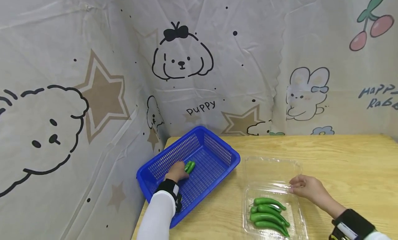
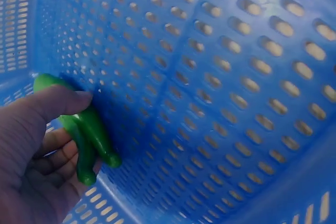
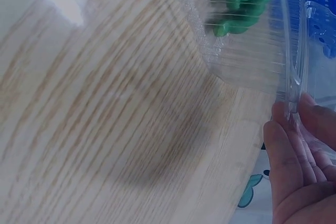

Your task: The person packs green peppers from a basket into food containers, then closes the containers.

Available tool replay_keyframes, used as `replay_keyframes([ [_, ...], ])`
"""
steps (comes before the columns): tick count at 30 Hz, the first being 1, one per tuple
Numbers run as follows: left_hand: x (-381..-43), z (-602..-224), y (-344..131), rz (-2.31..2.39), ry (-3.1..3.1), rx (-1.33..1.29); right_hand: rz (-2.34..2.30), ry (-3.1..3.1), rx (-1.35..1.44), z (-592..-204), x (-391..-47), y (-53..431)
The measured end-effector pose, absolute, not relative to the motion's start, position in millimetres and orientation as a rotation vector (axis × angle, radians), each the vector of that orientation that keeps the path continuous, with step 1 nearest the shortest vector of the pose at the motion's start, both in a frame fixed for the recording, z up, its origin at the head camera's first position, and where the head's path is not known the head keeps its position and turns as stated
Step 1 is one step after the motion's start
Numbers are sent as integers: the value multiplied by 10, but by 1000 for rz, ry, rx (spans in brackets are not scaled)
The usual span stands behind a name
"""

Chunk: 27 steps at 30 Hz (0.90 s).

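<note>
Cartoon-printed cloth with puppies, stars and a rabbit hangs behind a pale wooden table [image 1: 342,157], and on that surface sit the few things in play. Two green peppers [image 2: 86,135] lie against the perforated floor of a blue plastic basket [image 1: 217,146], near its middle, and the person's left hand [image 1: 176,171] has them in its grasp: the thumb presses over the top while the curled fingers [image 2: 58,156] cup them from beneath, a hold that keeps both slippery pods together as one bundle. The wrist view shows the peppers touching or just above the basket floor; which of the two cannot be told.

Moving outward to the right, a clear plastic clamshell tray [image 1: 298,216] lies open on the table just beside the basket, its lid folded back toward the wall. Several more green peppers [image 1: 268,216] lie side by side in its near half. The right hand [image 1: 306,187] rests at the tray's far right rim, fingers [image 3: 294,156] fairly straight and pressed to the thin plastic edge, apparently steadying the light container so it does not slide. It grips nothing else. White sleeves and dark wrist straps show on both arms.
</note>
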<state>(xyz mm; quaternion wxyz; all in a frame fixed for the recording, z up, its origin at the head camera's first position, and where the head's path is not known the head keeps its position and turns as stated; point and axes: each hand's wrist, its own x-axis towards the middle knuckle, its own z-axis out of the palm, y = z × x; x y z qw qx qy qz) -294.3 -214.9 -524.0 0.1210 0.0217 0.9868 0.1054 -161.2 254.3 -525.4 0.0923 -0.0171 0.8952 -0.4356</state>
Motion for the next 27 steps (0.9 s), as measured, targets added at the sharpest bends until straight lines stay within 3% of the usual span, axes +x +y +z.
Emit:
replay_keyframes([
  [27, -2840, -5204, -2103, 437, 2881, 160, -1265, 2659, -114, -5265, -1652, 2479],
])
